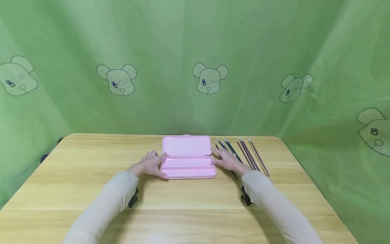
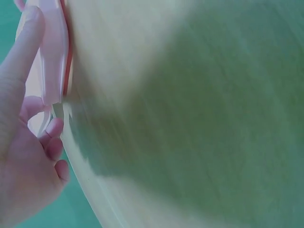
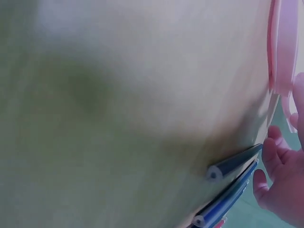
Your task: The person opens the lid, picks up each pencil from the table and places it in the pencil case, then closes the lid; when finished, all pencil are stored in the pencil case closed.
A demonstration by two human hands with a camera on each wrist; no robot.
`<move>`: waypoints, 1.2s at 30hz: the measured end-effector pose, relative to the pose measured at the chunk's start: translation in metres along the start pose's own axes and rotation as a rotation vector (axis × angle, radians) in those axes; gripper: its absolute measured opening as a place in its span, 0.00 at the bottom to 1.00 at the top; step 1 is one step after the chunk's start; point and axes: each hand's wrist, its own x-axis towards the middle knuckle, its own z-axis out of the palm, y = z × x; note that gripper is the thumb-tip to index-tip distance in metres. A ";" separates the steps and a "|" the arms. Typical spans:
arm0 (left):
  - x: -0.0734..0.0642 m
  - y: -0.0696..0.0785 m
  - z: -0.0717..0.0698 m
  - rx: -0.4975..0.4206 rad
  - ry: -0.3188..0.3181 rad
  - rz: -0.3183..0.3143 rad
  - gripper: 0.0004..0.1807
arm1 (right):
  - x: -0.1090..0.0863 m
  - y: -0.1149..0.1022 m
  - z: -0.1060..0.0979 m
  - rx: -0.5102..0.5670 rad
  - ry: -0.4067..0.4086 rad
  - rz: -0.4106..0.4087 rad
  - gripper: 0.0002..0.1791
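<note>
A pink pencil case (image 1: pixel 179 173) lies on the table with its lid (image 1: pixel 186 145) folded back, away from me. Its base has compartments with nothing visible in them. My left hand (image 1: pixel 151 163) grips the left end, thumb along the front corner and index finger by the hinge; the left wrist view shows the thumb (image 2: pixel 23 45) against the case's side. At the other end, my right hand (image 1: pixel 226 159) touches the right edge near the hinge with extended thumb and fingertips. Dark pencils (image 1: pixel 230 145) lie partly beneath and beside that hand.
Reddish and dark pencils (image 1: pixel 257 156) lie further right, eraser ends pointing away. The wooden table (image 1: pixel 182 213) ends just behind the lid, where a green printed curtain (image 1: pixel 170 112) hangs. More curtain runs along both sides.
</note>
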 end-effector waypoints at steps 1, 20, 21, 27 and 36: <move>0.000 0.000 0.000 0.009 -0.003 -0.003 0.58 | -0.001 0.001 0.001 0.008 0.011 0.007 0.35; 0.001 0.004 -0.005 0.005 -0.045 -0.058 0.58 | -0.015 0.015 -0.002 0.065 0.093 0.117 0.29; 0.001 0.003 -0.005 0.005 -0.044 -0.059 0.58 | -0.015 0.015 -0.002 0.061 0.092 0.120 0.28; 0.001 0.003 -0.003 -0.006 -0.038 -0.058 0.58 | -0.013 0.015 0.001 0.050 0.098 0.157 0.25; 0.000 0.005 -0.005 -0.016 -0.043 -0.063 0.57 | -0.009 0.012 0.001 0.102 0.094 0.191 0.20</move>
